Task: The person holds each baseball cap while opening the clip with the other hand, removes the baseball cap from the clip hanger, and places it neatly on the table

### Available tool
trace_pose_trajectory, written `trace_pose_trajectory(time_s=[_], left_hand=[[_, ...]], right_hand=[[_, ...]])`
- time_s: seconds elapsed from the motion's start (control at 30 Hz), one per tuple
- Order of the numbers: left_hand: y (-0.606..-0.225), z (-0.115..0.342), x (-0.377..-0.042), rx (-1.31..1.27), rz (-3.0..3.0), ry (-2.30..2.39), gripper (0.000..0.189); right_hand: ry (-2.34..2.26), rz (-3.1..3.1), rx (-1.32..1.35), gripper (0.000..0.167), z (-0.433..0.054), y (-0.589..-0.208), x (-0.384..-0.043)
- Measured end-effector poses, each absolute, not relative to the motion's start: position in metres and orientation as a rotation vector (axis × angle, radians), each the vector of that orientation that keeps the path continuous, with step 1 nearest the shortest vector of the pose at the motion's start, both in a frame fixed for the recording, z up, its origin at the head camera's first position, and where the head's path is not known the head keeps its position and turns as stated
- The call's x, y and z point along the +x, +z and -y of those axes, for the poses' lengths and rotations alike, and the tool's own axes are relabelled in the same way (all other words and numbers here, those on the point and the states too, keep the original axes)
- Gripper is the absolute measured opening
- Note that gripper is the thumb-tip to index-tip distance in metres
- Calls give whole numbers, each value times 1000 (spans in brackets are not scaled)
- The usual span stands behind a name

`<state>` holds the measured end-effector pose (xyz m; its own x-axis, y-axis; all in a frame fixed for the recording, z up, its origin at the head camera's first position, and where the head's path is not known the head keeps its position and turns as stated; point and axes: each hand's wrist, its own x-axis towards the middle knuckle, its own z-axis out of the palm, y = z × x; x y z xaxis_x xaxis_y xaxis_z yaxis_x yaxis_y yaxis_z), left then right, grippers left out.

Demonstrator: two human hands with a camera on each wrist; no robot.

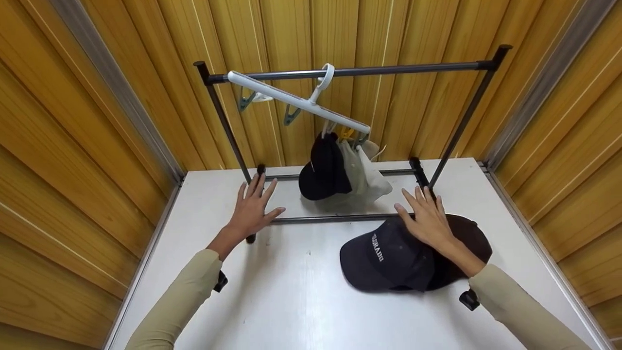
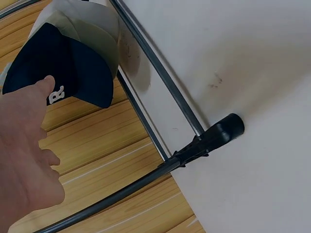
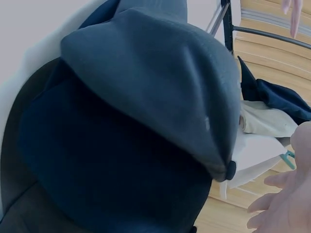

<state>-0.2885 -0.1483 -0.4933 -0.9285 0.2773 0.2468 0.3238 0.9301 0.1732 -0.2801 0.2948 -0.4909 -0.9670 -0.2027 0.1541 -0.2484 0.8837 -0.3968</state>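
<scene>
My left hand [image 1: 250, 211] is held with fingers spread near the left post of a dark metal rack, holding nothing. On the right, my right hand [image 1: 427, 221], fingers also spread, overlaps a dark cap [image 1: 362, 262] with white lettering on its front. Another dark cap [image 1: 469, 238] sits against it, partly hidden by the hand and forearm. From the rack's top bar hangs a white hanger [image 1: 296, 101] with clips, tilted down to the right. A black cap [image 1: 323, 167] and pale caps [image 1: 371, 175] hang bunched from its lower end.
The rack's top bar [image 1: 413, 69] spans two posts, with a lower bar [image 1: 335, 218] close over the white table [image 1: 291, 301]. Grey-green clips [image 1: 291, 115] hang unused on the hanger's left half. Wood-patterned panels [image 1: 335, 34] enclose the back and sides.
</scene>
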Motion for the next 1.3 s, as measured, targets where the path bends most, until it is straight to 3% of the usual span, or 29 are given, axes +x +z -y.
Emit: trace_pose_trajectory(time_s=[0.4, 1.1, 1.3], left_hand=[[-455, 123, -330, -455, 2867, -343, 71], [-430, 91, -379, -499, 2921, -421, 62], [-423, 77, -393, -474, 2760, -708, 53]], right_hand=[[653, 2955, 420, 69, -268, -477, -296], [750, 2912, 641, 61, -236, -468, -324], [788, 2874, 682, 59, -224, -468, -329]])
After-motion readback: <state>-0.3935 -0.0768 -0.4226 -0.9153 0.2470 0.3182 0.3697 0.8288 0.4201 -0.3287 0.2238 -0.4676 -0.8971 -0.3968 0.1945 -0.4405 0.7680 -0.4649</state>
